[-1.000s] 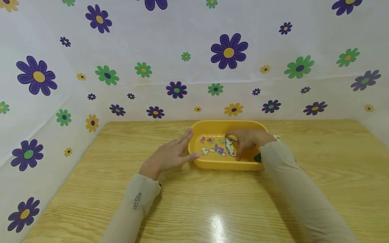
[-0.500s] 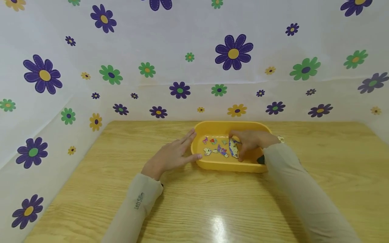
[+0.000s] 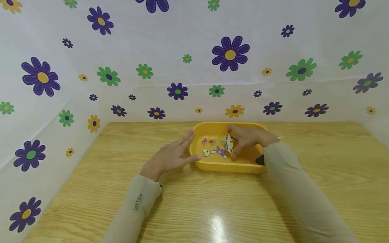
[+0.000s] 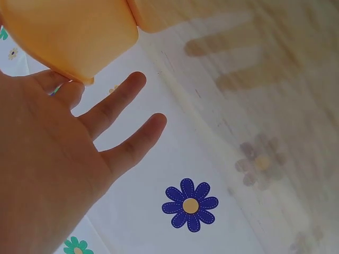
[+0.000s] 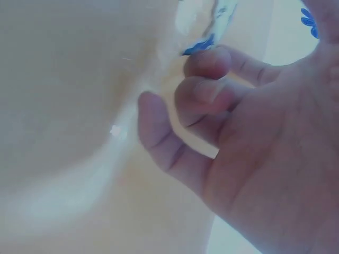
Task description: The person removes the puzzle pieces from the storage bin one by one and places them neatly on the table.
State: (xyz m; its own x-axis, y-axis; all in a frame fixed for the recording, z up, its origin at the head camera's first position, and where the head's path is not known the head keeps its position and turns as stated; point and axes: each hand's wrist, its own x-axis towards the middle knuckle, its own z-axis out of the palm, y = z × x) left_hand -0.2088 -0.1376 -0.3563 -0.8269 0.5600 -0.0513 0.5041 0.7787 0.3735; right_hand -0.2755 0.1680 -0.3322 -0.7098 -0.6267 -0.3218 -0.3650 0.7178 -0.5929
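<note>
A yellow tub (image 3: 231,167) stands near the back of the table. Inside it on the left lie several small colourful cut-out pieces, among them a pale one (image 3: 206,153) and a purple-pink one (image 3: 221,151). Between thumb and fingers my right hand (image 3: 250,136) pinches a larger blue-and-white piece (image 3: 229,143), tilted up inside the tub; in the right wrist view its blue edge (image 5: 200,46) shows by the fingertips of the hand (image 5: 265,137). My left hand (image 3: 168,156) rests fingertips and thumb on the tub's left rim, fingers spread (image 4: 127,100).
The wooden table (image 3: 182,206) extends around the tub. Behind it hangs a white flowered cloth (image 3: 194,40). Something dark (image 3: 260,159) shows at the tub's right end, beneath the right wrist.
The larger piece has been raised and tilted by my right hand, which has moved slightly up and left. My left hand stays at the tub's rim.
</note>
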